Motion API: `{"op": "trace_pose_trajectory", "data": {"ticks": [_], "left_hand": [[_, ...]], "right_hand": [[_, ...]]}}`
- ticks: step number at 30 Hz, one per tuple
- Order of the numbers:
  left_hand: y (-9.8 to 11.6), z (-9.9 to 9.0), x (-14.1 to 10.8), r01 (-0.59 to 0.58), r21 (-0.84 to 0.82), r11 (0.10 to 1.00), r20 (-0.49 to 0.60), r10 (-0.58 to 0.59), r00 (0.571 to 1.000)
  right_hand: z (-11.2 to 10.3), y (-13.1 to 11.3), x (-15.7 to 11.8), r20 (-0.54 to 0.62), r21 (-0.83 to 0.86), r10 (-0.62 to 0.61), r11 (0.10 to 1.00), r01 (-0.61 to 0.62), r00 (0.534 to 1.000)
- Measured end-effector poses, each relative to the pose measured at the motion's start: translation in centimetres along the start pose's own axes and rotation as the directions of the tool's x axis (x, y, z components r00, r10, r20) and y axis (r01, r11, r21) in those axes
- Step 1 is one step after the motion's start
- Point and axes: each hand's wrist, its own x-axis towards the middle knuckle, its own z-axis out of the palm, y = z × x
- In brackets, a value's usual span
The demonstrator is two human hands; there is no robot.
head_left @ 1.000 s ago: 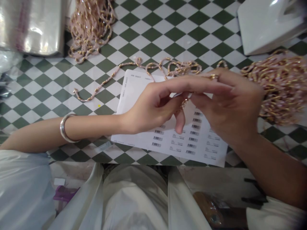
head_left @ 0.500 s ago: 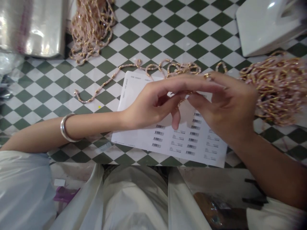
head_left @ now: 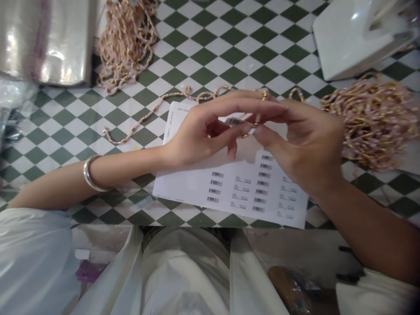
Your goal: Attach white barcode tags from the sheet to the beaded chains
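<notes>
A green-and-white checkered tile floor (head_left: 236,70) filled most of the view, its squares set on the diagonal and speckled with small marks. Its lower edge ran straight across, meeting a pale, scuffed stone ledge (head_left: 295,249). In the upper left corner stood a shiny roll of clear plastic film (head_left: 46,41), and a glossy white moulded object (head_left: 354,39) sat tilted at the upper right, resting on the tiles. Crumpled translucent plastic sheeting (head_left: 33,262) hung at the lower left, near a small purple item (head_left: 88,271). A brown packet (head_left: 288,291) lay at the lower right. Soft, even light fell across everything, glinting off the plastic and the white surface.
</notes>
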Motion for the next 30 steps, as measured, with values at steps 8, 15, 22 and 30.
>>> {"op": "trace_pose_trajectory", "data": {"ticks": [8,15,22,30], "left_hand": [[-1.8,-0.9,0.2,-0.137,0.253,0.958,-0.082,0.162,0.983],[-2.3,-1.3,0.3,-0.275,0.552,0.787,-0.092,0.386,0.918],[-2.8,-2.0,0.8,-0.302,0.657,0.691,-0.045,0.436,0.899],[-2.4,-1.9,0.6,-0.238,0.754,0.612,-0.042,0.407,0.912]], "right_hand": [[-0.7,-0.6,0.2,-0.043,-0.184,-0.012,0.983,0.004,0.999],[-0.7,-0.8,-0.1,-0.029,-0.498,-0.186,0.855,0.147,0.982],[-0.6,-1.1,-0.3,0.017,-0.488,-0.18,0.857,0.166,0.983],[-0.3,-1.4,-0.4,0.016,-0.428,-0.18,0.888,0.17,0.983]]}}
